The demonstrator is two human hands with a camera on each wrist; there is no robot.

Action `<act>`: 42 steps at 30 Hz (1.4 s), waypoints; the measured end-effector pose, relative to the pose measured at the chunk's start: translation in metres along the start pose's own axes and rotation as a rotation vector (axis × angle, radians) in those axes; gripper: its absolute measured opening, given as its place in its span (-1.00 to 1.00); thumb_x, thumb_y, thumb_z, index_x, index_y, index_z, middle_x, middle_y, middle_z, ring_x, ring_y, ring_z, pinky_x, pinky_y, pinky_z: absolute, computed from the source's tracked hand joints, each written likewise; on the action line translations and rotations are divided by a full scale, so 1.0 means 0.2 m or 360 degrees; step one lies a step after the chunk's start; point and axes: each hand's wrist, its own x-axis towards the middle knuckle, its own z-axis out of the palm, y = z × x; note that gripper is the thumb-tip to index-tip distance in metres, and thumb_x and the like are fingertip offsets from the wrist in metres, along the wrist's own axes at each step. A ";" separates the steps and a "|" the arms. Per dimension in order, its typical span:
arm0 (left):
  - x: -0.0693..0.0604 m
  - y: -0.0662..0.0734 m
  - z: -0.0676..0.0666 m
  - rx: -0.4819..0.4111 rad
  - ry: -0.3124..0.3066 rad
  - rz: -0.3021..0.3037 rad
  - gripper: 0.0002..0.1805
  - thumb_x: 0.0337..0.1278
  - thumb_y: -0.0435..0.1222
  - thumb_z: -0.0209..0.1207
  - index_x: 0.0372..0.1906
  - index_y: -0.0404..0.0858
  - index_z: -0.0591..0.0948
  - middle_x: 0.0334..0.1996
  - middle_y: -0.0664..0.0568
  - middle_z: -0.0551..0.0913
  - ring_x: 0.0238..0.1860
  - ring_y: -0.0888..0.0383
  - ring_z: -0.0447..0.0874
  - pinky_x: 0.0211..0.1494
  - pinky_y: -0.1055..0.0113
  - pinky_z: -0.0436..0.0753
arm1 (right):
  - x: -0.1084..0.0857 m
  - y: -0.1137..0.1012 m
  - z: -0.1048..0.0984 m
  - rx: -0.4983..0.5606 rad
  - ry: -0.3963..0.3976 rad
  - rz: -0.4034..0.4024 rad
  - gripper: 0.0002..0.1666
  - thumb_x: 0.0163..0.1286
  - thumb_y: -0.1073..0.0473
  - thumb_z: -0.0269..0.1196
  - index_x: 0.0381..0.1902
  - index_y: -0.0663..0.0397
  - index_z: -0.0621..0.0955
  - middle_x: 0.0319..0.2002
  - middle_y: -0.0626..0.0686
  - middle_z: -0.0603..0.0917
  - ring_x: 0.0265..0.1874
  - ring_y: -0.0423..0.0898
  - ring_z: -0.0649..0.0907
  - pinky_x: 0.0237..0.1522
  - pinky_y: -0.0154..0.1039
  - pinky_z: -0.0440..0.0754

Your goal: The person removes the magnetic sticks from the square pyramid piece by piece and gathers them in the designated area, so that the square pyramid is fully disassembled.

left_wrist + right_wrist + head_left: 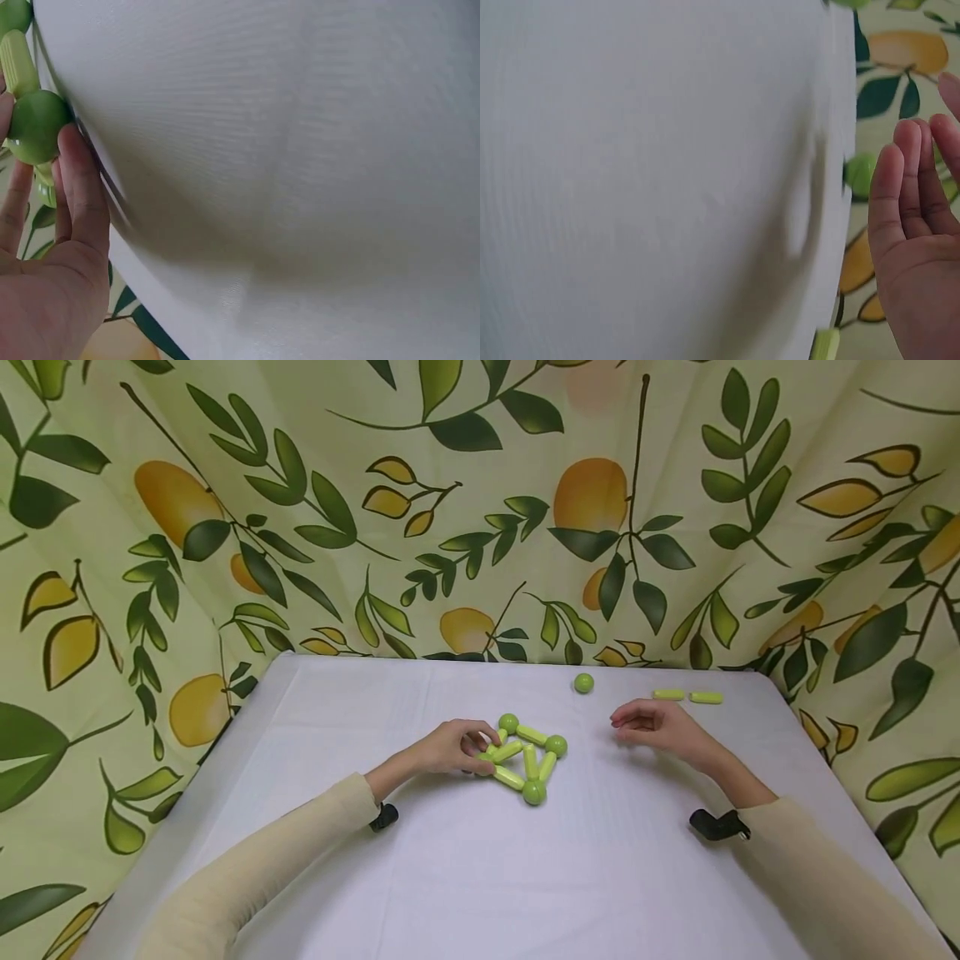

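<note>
On the white table lies a four-cornered frame of green balls and light-green rods, with a front ball (534,792), a right ball (556,746) and a back ball (508,722). Two more rods, one of them a short rod (531,762) at the front ball, stick out from the corners. My left hand (455,747) pinches the left corner ball (37,126), thumb and fingers around it; the fingers partly cover this corner in the head view. Right of the frame, my right hand (663,729) hovers over the table with loosely bent fingers and holds nothing.
A single green ball (583,683) lies near the table's back edge. Two loose rods, a left rod (668,695) and a right rod (706,697), lie end to end behind my right hand. A leaf-and-fruit patterned curtain (465,527) surrounds the table's back and sides.
</note>
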 end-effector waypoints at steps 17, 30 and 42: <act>0.02 0.07 0.07 -0.0079 0.0101 -0.0172 -0.64 0.07 -0.36 0.50 -0.02 -0.18 0.66 -0.21 -0.02 0.61 -0.36 0.16 0.65 -0.45 0.32 0.66 | 0.10 -0.10 0.37 0.0049 -0.0328 -0.0051 -0.61 0.27 0.39 0.45 0.04 0.38 0.63 -0.14 0.20 0.69 -0.19 -0.01 0.70 -0.09 -0.24 0.69; 0.00 0.09 0.06 -0.0232 0.0001 -0.0206 -0.62 0.15 -0.36 0.45 0.06 -0.25 0.63 -0.11 -0.09 0.61 -0.24 0.08 0.68 -0.30 0.27 0.72 | 0.11 -0.13 0.48 -0.0148 -0.0211 -0.0127 -0.65 0.17 0.27 0.55 -0.11 0.27 0.71 -0.34 0.05 0.64 -0.36 -0.08 0.59 -0.31 -0.37 0.62; 0.00 0.08 0.02 -0.0234 -0.0125 -0.0203 -0.64 0.19 -0.36 0.42 0.07 -0.26 0.63 -0.12 -0.07 0.63 -0.26 0.11 0.68 -0.31 0.23 0.71 | 0.14 -0.17 0.53 -0.0259 -0.0277 -0.0165 -0.78 0.21 0.19 0.54 -0.27 0.12 0.71 -0.40 -0.03 0.56 -0.36 -0.04 0.52 -0.34 -0.35 0.50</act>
